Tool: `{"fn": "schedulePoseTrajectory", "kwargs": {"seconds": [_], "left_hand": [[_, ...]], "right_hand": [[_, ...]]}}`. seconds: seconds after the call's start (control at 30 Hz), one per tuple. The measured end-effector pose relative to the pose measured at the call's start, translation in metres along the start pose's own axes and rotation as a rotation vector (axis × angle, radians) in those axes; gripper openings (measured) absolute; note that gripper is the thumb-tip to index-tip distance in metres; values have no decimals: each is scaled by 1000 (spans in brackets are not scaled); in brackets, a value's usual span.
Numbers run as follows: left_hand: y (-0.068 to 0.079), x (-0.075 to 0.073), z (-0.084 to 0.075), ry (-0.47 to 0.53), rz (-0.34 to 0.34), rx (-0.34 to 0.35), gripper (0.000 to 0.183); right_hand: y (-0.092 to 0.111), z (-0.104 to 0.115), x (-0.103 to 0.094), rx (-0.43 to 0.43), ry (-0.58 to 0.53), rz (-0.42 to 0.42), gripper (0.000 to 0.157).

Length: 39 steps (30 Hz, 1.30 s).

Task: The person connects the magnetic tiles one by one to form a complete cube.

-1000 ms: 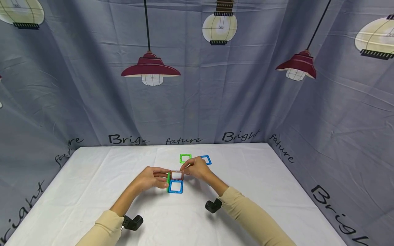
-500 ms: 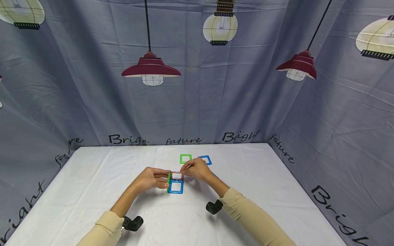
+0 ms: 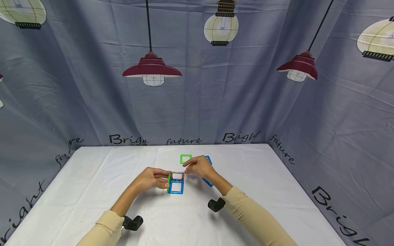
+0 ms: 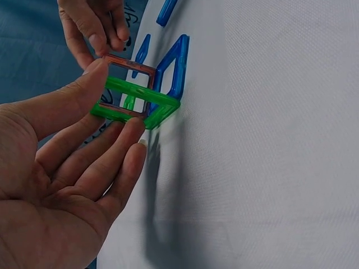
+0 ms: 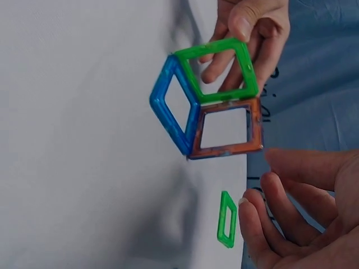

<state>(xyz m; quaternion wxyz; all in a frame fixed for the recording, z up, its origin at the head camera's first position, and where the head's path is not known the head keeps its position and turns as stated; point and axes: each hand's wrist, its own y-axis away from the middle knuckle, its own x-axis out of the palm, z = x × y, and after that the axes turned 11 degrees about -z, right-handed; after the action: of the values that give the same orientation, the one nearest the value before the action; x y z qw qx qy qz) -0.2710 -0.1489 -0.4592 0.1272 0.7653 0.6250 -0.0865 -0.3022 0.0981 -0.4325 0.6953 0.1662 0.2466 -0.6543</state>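
Note:
My left hand pinches an upright green square magnetic tile between thumb and fingers. Joined to it are an orange-brown tile, upright at the back, and a blue tile on the near side, which appears to lie flat. The three meet like a corner of a box. My right hand hovers just right of the orange-brown tile, fingers loosely bent and apart from it. Nothing shows between its thumb and fingers in the right wrist view.
Behind the joined tiles a loose green tile lies on the white table. One blue tile is partly hidden behind the right hand. Another blue tile shows beside the right wrist. A grey printed curtain surrounds the table.
My right hand has let go of the orange-brown tile and drawn slightly right and back. The left hand and the joined tiles stay nearly in place.

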Motion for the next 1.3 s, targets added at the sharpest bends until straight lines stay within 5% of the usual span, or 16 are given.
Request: {"fn": "schedulePoseTrajectory", "kwargs": {"seconds": [0.33, 0.87, 1.3], "left_hand": [[-1, -1, 3, 12, 0, -1, 57], [0, -3, 1, -2, -3, -13, 57], [0, -2, 0, -6, -1, -3, 55]], "right_hand": [[-28, -6, -8, 37, 34, -108, 38], [-59, -24, 13, 130, 219, -115, 66], [-64, -37, 19, 43, 301, -107, 63]]}}
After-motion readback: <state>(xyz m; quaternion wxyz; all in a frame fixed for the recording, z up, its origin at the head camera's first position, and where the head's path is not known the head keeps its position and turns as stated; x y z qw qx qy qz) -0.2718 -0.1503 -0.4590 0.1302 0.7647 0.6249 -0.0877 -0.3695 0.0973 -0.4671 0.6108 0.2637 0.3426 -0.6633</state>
